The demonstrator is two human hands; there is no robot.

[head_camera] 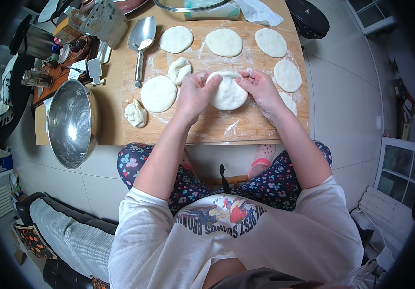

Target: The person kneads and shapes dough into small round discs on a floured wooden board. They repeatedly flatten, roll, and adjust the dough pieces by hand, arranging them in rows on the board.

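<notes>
Between my two hands hangs a round of dough (pixel 229 94), pinched along its far edge. My left hand (pixel 197 93) grips its left side, thumb on top, and my right hand (pixel 258 89) grips its right side the same way. Beneath it is a floured wooden board (pixel 211 126). Flattened dough rounds lie along the board's far side, among them one at the back middle (pixel 224 42); another round (pixel 158 94) is left of my left hand. Two rough dough lumps, one near (pixel 135 113) and one farther back (pixel 179 70), sit on the left part. My right hand partly hides a round (pixel 288 103).
A metal scoop (pixel 142 45) holding some flour rests on the board's left edge. Farther left, a large steel bowl (pixel 73 124) overhangs the table's front edge. Jars, bags and a phone stand (pixel 94 71) crowd the left back. A glass lid (pixel 193 8) lies beyond the board.
</notes>
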